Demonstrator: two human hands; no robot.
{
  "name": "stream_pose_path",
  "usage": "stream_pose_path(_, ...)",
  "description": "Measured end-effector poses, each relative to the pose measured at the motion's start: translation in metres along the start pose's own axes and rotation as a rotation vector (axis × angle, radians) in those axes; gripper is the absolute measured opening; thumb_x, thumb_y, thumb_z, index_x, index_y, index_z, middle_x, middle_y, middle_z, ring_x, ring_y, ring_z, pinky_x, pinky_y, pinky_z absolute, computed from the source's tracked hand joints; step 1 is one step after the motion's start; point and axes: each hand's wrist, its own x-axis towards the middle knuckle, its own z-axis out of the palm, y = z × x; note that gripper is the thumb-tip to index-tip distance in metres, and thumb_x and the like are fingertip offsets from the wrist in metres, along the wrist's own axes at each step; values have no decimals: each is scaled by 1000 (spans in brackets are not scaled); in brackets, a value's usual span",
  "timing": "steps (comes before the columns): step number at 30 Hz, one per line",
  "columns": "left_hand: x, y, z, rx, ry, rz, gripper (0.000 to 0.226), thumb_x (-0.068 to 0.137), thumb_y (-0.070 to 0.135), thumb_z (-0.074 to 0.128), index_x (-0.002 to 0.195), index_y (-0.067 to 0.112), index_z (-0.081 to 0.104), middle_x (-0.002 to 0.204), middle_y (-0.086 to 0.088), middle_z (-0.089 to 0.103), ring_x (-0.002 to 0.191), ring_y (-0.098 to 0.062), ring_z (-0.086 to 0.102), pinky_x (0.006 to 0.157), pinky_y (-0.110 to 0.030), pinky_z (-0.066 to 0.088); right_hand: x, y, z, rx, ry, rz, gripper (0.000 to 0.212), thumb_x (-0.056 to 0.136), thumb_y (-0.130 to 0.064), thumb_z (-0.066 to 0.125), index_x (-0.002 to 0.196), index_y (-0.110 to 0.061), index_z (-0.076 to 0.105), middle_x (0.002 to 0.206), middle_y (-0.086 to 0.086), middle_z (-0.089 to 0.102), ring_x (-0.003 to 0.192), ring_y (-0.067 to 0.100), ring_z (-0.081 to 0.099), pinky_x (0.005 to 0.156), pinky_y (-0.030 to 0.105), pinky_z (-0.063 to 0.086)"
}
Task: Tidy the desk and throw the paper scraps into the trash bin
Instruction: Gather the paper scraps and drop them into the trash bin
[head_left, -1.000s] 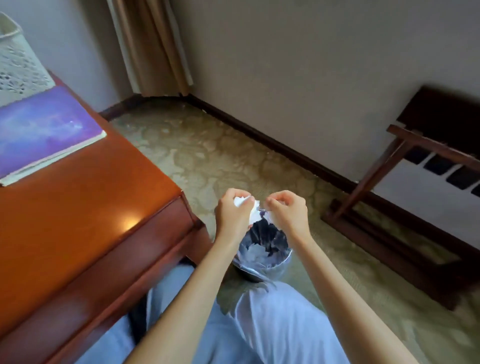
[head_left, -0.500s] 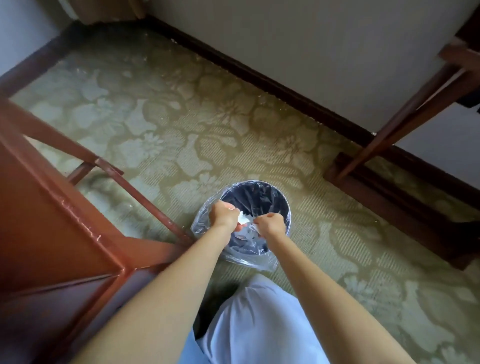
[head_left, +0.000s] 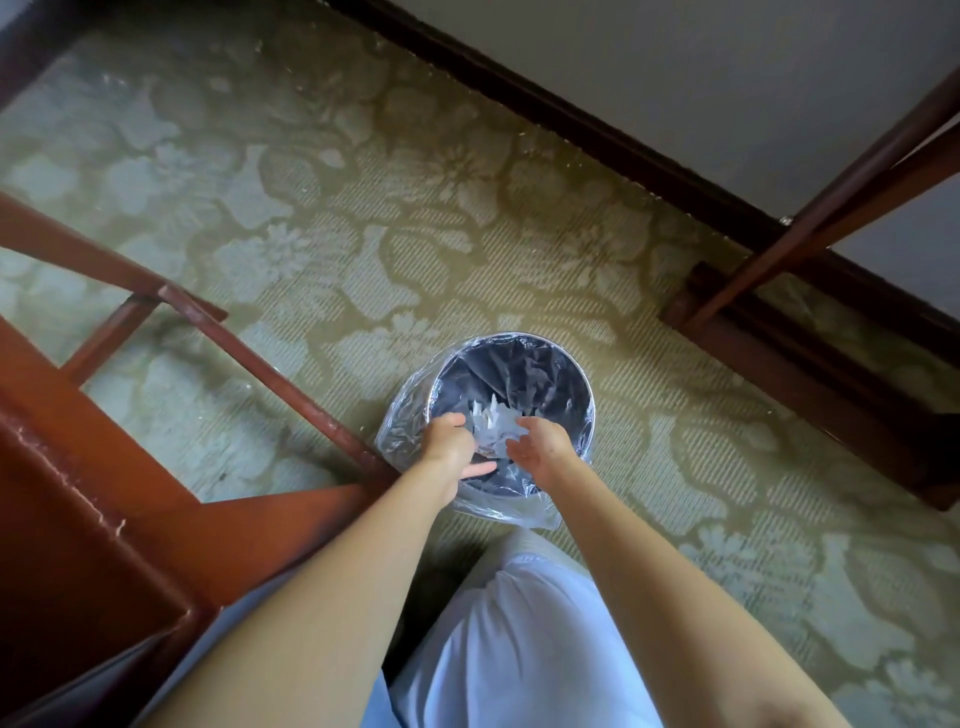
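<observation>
A small round trash bin (head_left: 566, 364) lined with a clear plastic bag stands on the carpet below me. White paper scraps (head_left: 496, 421) lie or fall inside it, between my hands. My left hand (head_left: 449, 447) hovers over the bin's left rim with fingers spread loosely and holds nothing. My right hand (head_left: 540, 449) is over the bin's near right side, palm turned inward, fingers relaxed and holding nothing.
The red-brown wooden desk (head_left: 78, 493) with its leg and brace fills the left side. A dark wooden luggage rack (head_left: 810, 322) stands by the wall at the right. Green floral carpet (head_left: 363, 208) surrounds the bin. My light blue trouser knee (head_left: 519, 623) is below.
The view tilted further down over the bin. Both hands, which pinched white paper between them, have opened, and the scraps have dropped into the bin.
</observation>
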Motion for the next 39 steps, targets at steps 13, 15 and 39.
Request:
stream_pose_path(13, -82, 37, -20, 644, 223, 556, 31, 93, 5, 38, 116, 6, 58, 117, -13, 61, 110, -30, 51, 86, -32, 42, -108, -29, 6, -936, 250, -730, 18, 85, -5, 37, 73, -4, 51, 81, 18, 57, 86, 35, 58, 62, 33, 39)
stream_pose_path(15, -115, 50, -28, 667, 287, 687, 32, 94, 7, 37, 119, 7, 57, 120, -13, 62, 113, -29, 53, 87, -31, 43, -147, -41, 9, -985, 305, -889, 22, 88, -7, 38, 92, 3, 58, 98, 20, 63, 95, 37, 56, 77, 38, 44)
stream_pose_path(39, -369, -117, -370, 256, 1137, 751, 33, 97, 11, 42, 128, 11, 52, 133, -9, 54, 125, -26, 46, 103, -34, 38, -462, 169, 225, -1209, -382, -1968, 18, 89, -10, 47, 96, 0, 61, 106, 17, 56, 100, 38, 54, 81, 43, 46)
